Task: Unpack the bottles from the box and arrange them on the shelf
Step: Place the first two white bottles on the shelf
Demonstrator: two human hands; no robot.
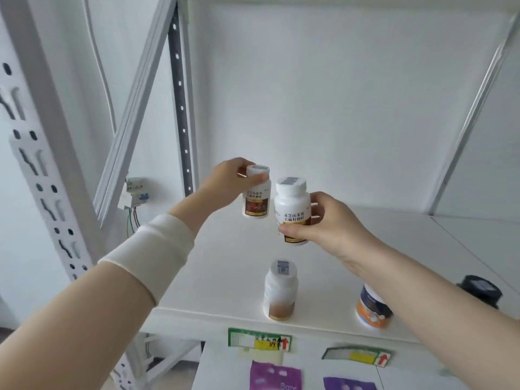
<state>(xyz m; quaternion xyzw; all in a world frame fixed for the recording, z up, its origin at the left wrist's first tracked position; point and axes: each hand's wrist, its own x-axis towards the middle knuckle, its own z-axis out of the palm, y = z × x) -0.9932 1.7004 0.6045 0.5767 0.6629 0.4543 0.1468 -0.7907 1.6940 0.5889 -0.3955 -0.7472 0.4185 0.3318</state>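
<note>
My left hand (228, 181) grips a white pill bottle (256, 201) by its cap, holding it upright above the white shelf (225, 266). Just to its right, my right hand (323, 223) holds a second white bottle (291, 206) with a brown label around its lower body; the two bottles are almost touching. A third white bottle (280, 291) of the same kind stands near the shelf's front edge, below the held ones. The box is out of view.
An orange-and-white bottle (371, 308) stands at the front right, partly behind my right forearm, with a black-capped bottle (481, 289) further right. Price tags (260, 337) hang on the shelf edge. Purple packets (275, 375) lie on the lower shelf. A shelf upright (42, 164) rises at left.
</note>
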